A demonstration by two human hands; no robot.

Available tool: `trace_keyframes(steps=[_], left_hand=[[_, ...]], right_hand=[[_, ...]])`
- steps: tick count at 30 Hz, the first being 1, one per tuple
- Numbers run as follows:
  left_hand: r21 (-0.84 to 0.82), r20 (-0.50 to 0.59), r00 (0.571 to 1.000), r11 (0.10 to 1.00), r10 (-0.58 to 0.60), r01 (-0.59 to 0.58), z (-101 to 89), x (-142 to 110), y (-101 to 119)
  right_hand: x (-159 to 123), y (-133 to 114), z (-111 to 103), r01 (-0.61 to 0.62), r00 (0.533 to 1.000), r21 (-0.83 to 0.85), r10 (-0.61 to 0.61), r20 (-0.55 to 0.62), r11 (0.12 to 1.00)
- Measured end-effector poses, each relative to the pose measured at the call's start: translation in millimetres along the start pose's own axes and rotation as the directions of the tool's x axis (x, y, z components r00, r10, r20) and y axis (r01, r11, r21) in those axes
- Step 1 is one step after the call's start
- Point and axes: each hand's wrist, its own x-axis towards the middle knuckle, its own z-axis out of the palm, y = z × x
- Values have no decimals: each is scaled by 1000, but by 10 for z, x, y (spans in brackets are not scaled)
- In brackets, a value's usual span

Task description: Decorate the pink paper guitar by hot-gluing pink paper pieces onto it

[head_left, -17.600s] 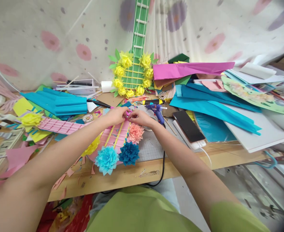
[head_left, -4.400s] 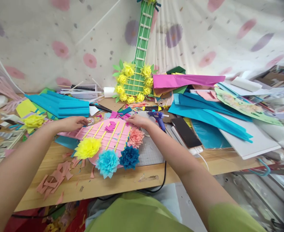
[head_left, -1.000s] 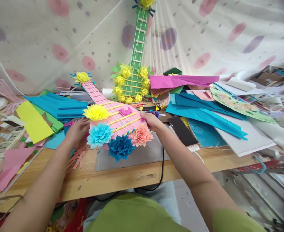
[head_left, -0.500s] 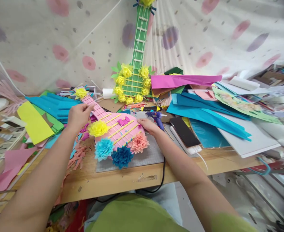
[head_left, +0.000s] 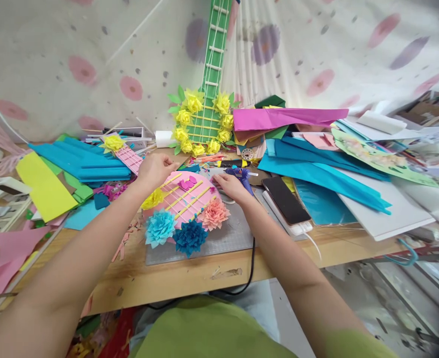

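A pink paper guitar (head_left: pixel 184 204) lies on the grey cutting mat (head_left: pixel 238 238), with yellow strips and white strings across its body. Paper flowers line its lower edge: yellow, light blue (head_left: pixel 160 227), dark blue (head_left: pixel 190 237) and salmon (head_left: pixel 214 214). Small magenta paper pieces (head_left: pixel 188 183) rest on the strings. My left hand (head_left: pixel 157 170) hovers over the base of the neck, fingertips pinched together; what they hold, if anything, is too small to tell. At the upper right edge of the body, my right hand (head_left: pixel 230 187) grips the guitar, partly hiding that rim.
Behind stands a green paper guitar (head_left: pixel 204 127) ringed with yellow flowers. A blue glue gun (head_left: pixel 245 179) lies beyond my right hand, beside a phone (head_left: pixel 285 200). Folded blue paper (head_left: pixel 324 184) is piled at right, more coloured sheets (head_left: pixel 46 186) at left. Its front edge bounds the wooden table (head_left: pixel 189 281).
My left hand has left the side of the neck and moved right, over the neck's base. My right hand stays near the same edge, its fingers slightly shifted.
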Motion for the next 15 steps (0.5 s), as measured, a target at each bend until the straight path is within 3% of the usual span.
trace_keyframes(steps=[3,7,9,12,15], left_hand=[[86,50,998,996,-26,22,3,-29,31],[148,81,997,989,4,-16,59,8,16],[110,87,996,993,33,-43,100,55,-12],[9,93,987,991,133,-135,175,130,-50],[-45,87,975,978,206,-203,252,174,-44]], right_hand=[[-181,0,-229,-71,996,36,73,-54,997],[-482,1,-621,-191,980,69,186,68,979],[-585,9,-802,-266,956,28,260,133,964],[-645,-4,-982,-353,929,-8,351,116,936],[-635,-60,-1025,-336,940,78,330,81,939]])
